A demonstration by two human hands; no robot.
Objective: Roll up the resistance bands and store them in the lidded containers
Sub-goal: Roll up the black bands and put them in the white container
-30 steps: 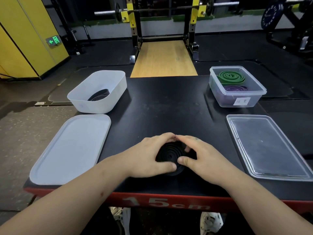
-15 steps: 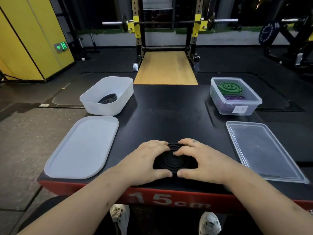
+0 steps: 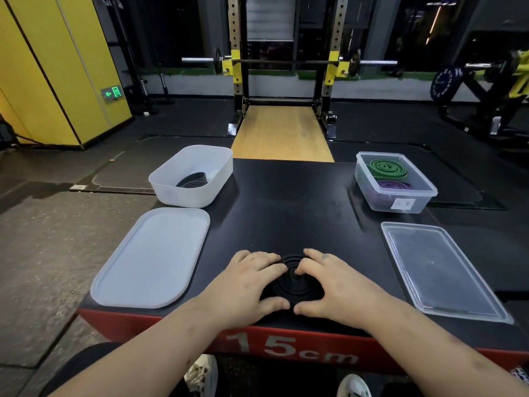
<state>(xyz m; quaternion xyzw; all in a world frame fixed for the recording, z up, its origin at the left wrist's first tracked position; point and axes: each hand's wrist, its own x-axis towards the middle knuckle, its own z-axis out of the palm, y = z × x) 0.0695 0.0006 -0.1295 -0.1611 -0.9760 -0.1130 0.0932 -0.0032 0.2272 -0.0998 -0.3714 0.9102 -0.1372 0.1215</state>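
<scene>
At lower centre, the left hand [image 3: 246,285] and right hand [image 3: 340,285] are curling round the black coiled rubber resistance band [image 3: 296,283]. Loosening either grip would probably be letting the springy coil unwind.

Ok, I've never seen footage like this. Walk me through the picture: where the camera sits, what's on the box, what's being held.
No machine here, just a person's two bare hands. The camera is worn on their head and looks forward and down, so the arms reach in from the bottom edge.

They work on a low black box in a gym. The left hand and right hand together grip a black band rolled into a flat coil, fingers on top and thumbs at its near edge.

At far left is a white tub with another rolled black band inside, and its white lid lies in front. At far right a clear tub holds a green band and a purple band, with its clear lid in front. Both tubs are open.
</scene>
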